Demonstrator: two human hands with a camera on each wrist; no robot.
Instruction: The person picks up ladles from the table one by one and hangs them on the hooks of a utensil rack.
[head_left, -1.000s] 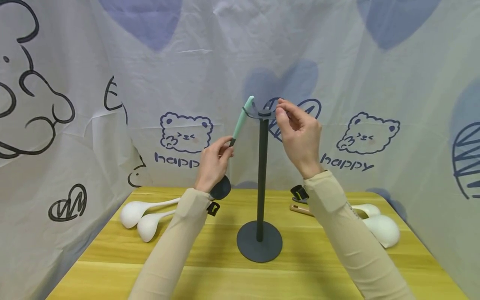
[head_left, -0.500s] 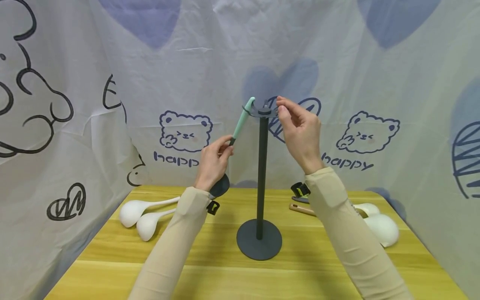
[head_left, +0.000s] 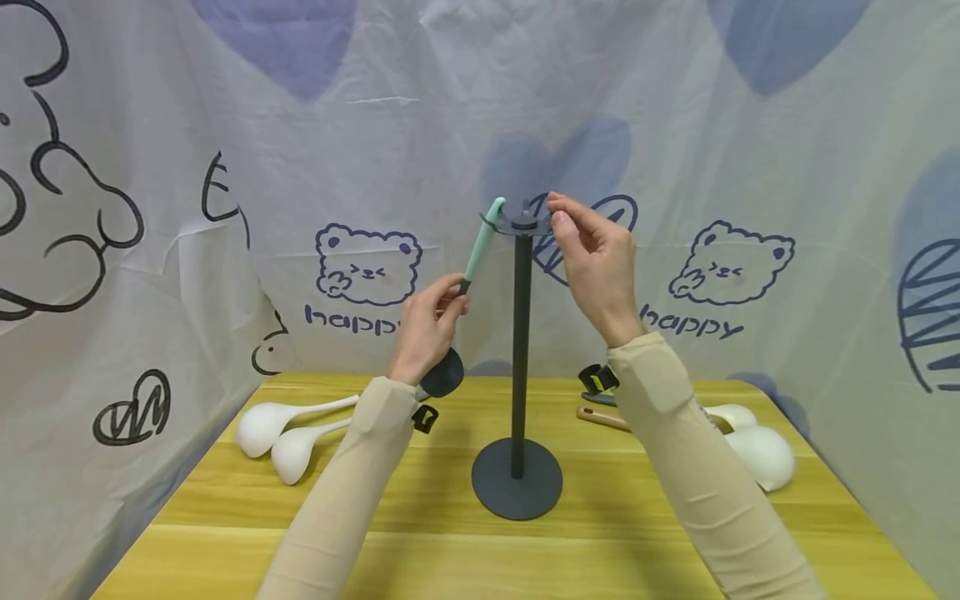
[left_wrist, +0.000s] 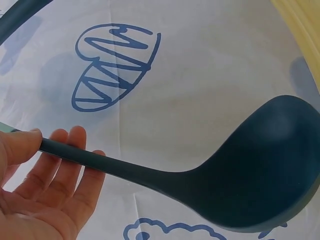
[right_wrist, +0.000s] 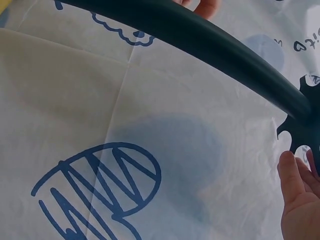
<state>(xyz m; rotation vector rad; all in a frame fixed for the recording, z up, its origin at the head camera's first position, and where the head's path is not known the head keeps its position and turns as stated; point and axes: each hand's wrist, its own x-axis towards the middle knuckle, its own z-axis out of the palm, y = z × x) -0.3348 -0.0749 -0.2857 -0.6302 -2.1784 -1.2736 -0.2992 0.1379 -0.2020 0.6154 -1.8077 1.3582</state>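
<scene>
My left hand (head_left: pixel 429 321) pinches a ladle (left_wrist: pixel 120 167) by the dark lower part of its handle, between thumb and fingers. Its dark bowl (left_wrist: pixel 270 170) hangs low, partly behind the wrist in the head view. The mint green handle (head_left: pixel 481 250) slants up, and its hooked end overlaps the left edge of the notched top disc (head_left: pixel 519 223) of a dark utensil stand (head_left: pixel 519 358). On the disc's opposite side, my right hand (head_left: pixel 602 271) holds the edge between thumb and fingertips. The right wrist view shows these fingers (right_wrist: pixel 290 170) at the disc's notches.
Two white ladles (head_left: pixel 262 427) lie on the wooden table (head_left: pixel 480 558) at the left. At the right, partly behind my right forearm, are white-headed utensils (head_left: pixel 765 457), a wooden handle (head_left: pixel 603 418) and a grey handle (head_left: pixel 598 399). A printed cloth (head_left: pixel 465 100) hangs behind.
The hooked end of the ladle has come down slightly at the stand's disc. Both hands keep their holds and have barely moved; the head view has shifted a little.
</scene>
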